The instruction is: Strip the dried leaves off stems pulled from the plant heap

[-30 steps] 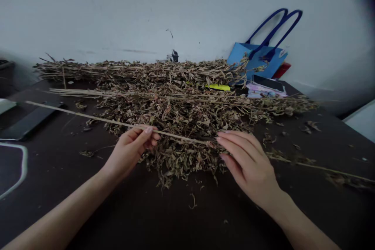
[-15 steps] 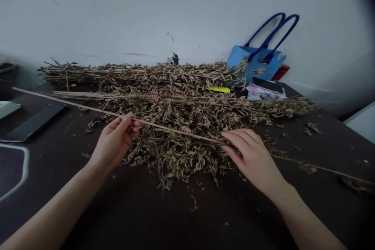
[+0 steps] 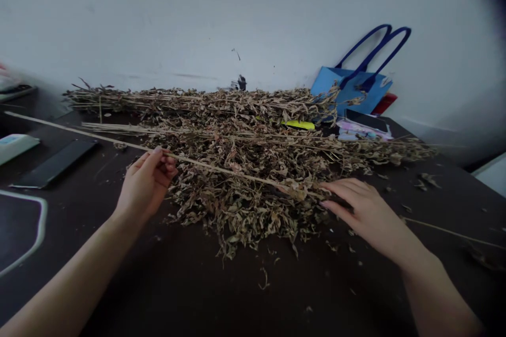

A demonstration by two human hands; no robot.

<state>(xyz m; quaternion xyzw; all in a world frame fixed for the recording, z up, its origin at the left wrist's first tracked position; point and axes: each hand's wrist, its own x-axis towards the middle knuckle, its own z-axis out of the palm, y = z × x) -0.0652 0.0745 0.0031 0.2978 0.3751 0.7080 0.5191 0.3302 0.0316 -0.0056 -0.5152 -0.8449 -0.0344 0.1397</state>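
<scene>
1. A long, thin, pale dried plant stalk (image 3: 71, 130) is held low over the dark brown tabletop (image 3: 197, 289), in front of the person.
2. Its long axis runs nearly crosswise. The bare end points left and away, toward the far left corner, and the leafy end points right and toward the person.
3. The stalk is pinched by the left hand (image 3: 145, 185) between thumb and fingertips, with the other fingers curled in, just left of a loose heap of dried brown leaves (image 3: 237, 195).
4. The right hand (image 3: 366, 211) is laid over the stalk's leafy end at the right edge of the heap, fingers stretched out close together and pointing left. Whether the stalk is gripped beneath them cannot be told.
5. Between the hands the stalk crosses above the heap.
6. Behind the heap, bundles of dried leafy stems (image 3: 177, 100) lie crosswise along the white wall.
7. A blue paper bag with dark blue handles (image 3: 348, 87) leans at the far right, with a yellow-green object (image 3: 299, 125) near it.
8. A flat black slab (image 3: 55, 163) and a white device (image 3: 16, 145) lie at the left.
</scene>
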